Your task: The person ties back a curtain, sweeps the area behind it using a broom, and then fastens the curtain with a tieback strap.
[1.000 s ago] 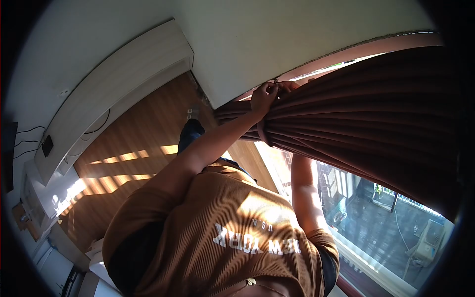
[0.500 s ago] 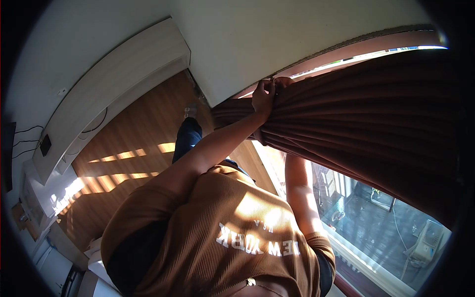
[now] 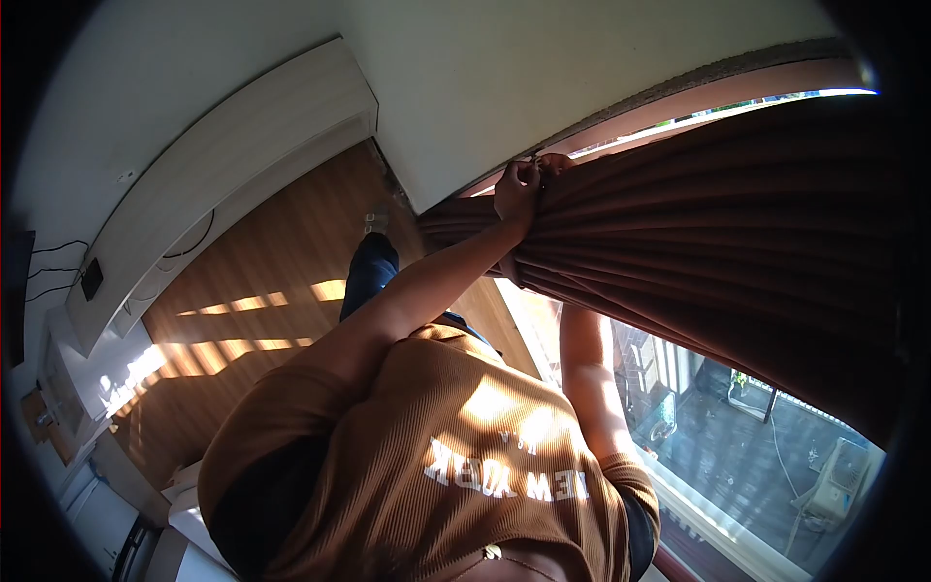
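A dark brown curtain (image 3: 698, 218) is gathered into a bunch, with a band (image 3: 509, 270) around its narrow part. My left hand (image 3: 518, 194) is in front of the curtain's upper edge, thumb and fingertips pinched together beside a small fitting (image 3: 532, 157) at the wall's edge. What they pinch is too small to tell. My right arm (image 3: 586, 369) passes behind the curtain, and my right hand (image 3: 556, 164) comes out at its top edge, close to the left fingertips. Its fingers are bent and partly hidden; what they hold cannot be made out.
A pale wall (image 3: 582, 68) borders the curtain. Glass (image 3: 708, 456) at the lower right shows an outdoor unit (image 3: 836, 485). At the left are a long pale wall cabinet (image 3: 223, 165), cables (image 3: 58, 274) and a sunlit wood floor (image 3: 281, 233).
Compared with a second ago, my right forearm is slightly further left, and the curtain's folds have shifted around my left wrist. Both hands stay close together beside the wall fitting.
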`<act>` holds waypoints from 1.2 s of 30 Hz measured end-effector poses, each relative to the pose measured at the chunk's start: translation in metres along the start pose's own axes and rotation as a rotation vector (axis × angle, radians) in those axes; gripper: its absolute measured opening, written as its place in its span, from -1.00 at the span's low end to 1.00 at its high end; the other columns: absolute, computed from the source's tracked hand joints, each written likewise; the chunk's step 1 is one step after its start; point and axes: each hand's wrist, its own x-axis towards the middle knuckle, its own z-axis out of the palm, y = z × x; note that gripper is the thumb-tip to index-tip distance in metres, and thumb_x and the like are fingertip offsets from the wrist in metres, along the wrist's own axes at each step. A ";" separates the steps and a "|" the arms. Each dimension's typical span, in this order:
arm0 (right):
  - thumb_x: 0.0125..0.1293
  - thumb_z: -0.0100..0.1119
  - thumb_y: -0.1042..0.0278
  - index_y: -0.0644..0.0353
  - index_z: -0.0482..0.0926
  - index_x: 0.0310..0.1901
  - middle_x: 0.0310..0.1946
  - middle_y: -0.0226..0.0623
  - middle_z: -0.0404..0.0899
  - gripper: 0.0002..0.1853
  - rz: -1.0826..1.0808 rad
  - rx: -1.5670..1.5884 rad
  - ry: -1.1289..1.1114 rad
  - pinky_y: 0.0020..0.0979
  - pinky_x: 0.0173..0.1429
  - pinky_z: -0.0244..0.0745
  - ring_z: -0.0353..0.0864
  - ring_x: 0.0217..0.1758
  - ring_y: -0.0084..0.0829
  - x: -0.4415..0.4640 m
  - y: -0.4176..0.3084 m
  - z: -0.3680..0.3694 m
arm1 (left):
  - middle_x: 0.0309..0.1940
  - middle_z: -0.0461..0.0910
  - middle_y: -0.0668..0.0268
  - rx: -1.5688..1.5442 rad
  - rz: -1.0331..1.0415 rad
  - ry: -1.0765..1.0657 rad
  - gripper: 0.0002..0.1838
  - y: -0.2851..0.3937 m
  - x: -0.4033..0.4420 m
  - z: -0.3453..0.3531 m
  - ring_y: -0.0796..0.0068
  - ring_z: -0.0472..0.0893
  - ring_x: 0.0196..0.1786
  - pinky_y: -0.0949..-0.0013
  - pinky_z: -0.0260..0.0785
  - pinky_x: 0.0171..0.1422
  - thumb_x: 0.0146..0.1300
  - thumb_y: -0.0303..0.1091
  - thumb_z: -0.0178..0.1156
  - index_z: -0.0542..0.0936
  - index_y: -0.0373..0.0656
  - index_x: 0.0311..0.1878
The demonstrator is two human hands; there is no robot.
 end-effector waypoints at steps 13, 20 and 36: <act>0.18 0.14 0.27 0.30 0.21 0.23 0.08 -0.14 0.40 -0.39 0.045 0.117 0.040 -0.41 0.11 0.30 0.41 0.09 -0.32 -0.009 0.008 -0.003 | -0.30 0.63 0.25 -0.153 0.188 -0.204 -0.74 -0.018 0.006 -0.014 0.35 0.61 -0.26 0.36 0.42 -0.16 0.15 -0.16 0.20 0.56 -0.10 -0.17; 0.18 0.14 0.27 0.31 0.20 0.24 0.08 -0.14 0.40 -0.38 0.222 0.545 0.119 -0.41 0.11 0.30 0.40 0.10 -0.32 -0.050 0.044 -0.009 | -0.24 0.44 0.21 -0.112 0.306 -0.460 -0.69 -0.041 -0.009 -0.068 0.41 0.49 -0.32 0.41 0.36 -0.24 0.29 -0.29 0.06 0.43 -0.07 0.10; 0.06 -0.02 0.49 0.10 -0.06 0.36 0.23 -0.07 0.20 -0.22 0.226 0.700 0.247 -0.27 0.19 0.32 0.32 0.23 -0.19 -0.152 0.005 -0.024 | 0.03 0.33 -0.02 0.138 0.876 -0.502 -0.64 0.001 -0.019 -0.063 -0.04 0.33 0.09 0.10 0.16 0.20 0.29 -0.47 -0.14 0.30 -0.24 0.16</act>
